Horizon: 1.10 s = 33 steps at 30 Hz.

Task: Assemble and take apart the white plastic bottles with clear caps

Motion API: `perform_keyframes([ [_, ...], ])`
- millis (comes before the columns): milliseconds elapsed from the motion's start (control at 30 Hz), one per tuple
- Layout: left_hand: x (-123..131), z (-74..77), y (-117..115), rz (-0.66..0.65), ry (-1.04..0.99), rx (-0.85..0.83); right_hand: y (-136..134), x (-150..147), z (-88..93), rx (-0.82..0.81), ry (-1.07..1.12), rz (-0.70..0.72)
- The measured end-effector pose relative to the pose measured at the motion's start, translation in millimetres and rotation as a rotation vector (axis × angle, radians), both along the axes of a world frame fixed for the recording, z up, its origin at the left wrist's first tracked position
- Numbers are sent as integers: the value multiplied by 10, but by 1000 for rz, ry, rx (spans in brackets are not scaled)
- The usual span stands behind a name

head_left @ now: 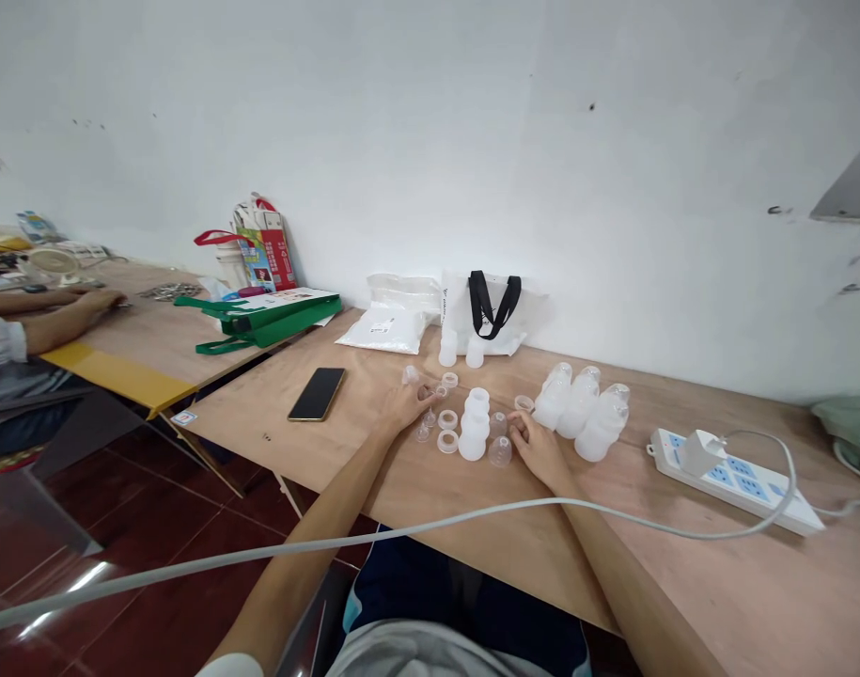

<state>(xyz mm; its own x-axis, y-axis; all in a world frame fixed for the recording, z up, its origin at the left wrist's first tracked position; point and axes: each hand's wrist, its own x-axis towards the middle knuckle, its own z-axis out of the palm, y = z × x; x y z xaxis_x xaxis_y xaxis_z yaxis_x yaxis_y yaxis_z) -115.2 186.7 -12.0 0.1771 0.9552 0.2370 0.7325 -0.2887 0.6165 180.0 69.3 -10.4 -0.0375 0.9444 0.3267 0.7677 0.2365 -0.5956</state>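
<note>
My left hand (403,406) rests on the wooden table (683,564), fingers curled loosely beside small clear nipples and white rings (447,420). My right hand (539,446) lies on the table too, its fingers bent next to a clear nipple (501,452) and a ring (523,403). Between both hands stands a white bottle (474,425). Three lying bottles (582,407) are just right of my right hand. Whether either hand pinches anything I cannot make out.
A black phone (318,393) lies to the left. White bags (430,315) lean at the wall. A white power strip (736,480) and its cable (401,534) cross the front. Another person's arm (55,315) rests on the neighbouring table with green bags (274,315).
</note>
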Motion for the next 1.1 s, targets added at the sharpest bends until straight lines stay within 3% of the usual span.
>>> perform_keyframes([
  [167, 3, -25, 45, -95, -14, 30, -5, 2, 13, -10, -15, 1],
  [300, 13, -11, 57, -99, -39, 53, 13, 7, 0, 0, -31, 1],
  [433, 18, 63, -3, -97, 51, 48, 22, 8, -2, -28, -62, -1],
  [633, 27, 133, -86, -204, 165, 101, 35, 18, -20, -33, -72, 4],
  [933, 31, 140, -88, -194, 216, 89, 42, 31, -37, -34, -73, 12],
  [1100, 22, 148, -107, -173, 127, 88, 31, 21, -18, -38, -80, 1],
])
